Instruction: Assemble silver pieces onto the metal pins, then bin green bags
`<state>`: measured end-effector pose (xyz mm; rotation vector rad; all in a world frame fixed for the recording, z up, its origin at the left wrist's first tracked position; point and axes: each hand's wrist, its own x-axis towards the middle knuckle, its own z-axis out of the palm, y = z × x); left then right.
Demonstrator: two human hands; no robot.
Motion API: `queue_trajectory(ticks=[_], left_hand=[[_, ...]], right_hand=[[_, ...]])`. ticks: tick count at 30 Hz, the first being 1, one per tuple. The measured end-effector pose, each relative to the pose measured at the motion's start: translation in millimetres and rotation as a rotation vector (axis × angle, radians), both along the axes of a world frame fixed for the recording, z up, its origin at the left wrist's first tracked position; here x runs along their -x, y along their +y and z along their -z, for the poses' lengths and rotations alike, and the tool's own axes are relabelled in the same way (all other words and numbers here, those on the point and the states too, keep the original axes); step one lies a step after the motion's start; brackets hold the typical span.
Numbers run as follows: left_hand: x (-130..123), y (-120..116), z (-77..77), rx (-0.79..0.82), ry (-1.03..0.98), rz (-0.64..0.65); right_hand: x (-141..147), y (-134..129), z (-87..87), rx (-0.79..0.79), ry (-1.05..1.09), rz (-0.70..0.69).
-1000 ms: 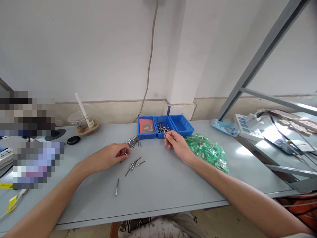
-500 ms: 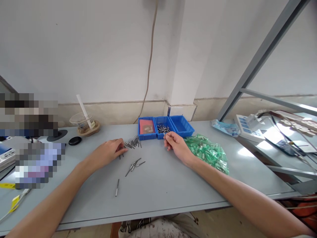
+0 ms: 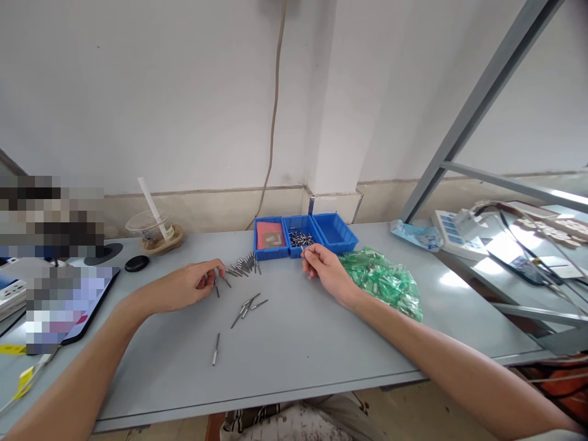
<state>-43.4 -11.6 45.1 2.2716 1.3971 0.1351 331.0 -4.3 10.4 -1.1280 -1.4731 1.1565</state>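
On tabletop [image 3: 275,361], lone pin [image 3: 215,350], thin end away; right fingers [image 3: 312,257] around another [image 3: 302,250]; left fingers [image 3: 215,265], hold unclear

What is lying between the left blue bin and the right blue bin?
In the head view, the middle blue bin lies between them, with many small metal pins inside.

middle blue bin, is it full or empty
Neither: partly filled. The middle blue bin holds a loose heap of metal pins, with its blue inside showing behind them. How deep the heap goes, I cannot tell.
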Motion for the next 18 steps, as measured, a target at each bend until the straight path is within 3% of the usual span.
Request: queue_trajectory(ticks=[18], left_hand=[[-15.4, 5.3, 13.6, -0.131, -0.057, -0.008]], right_hand=[[0.3, 0.0, 0.9, 0.007, -0.003, -0.011]])
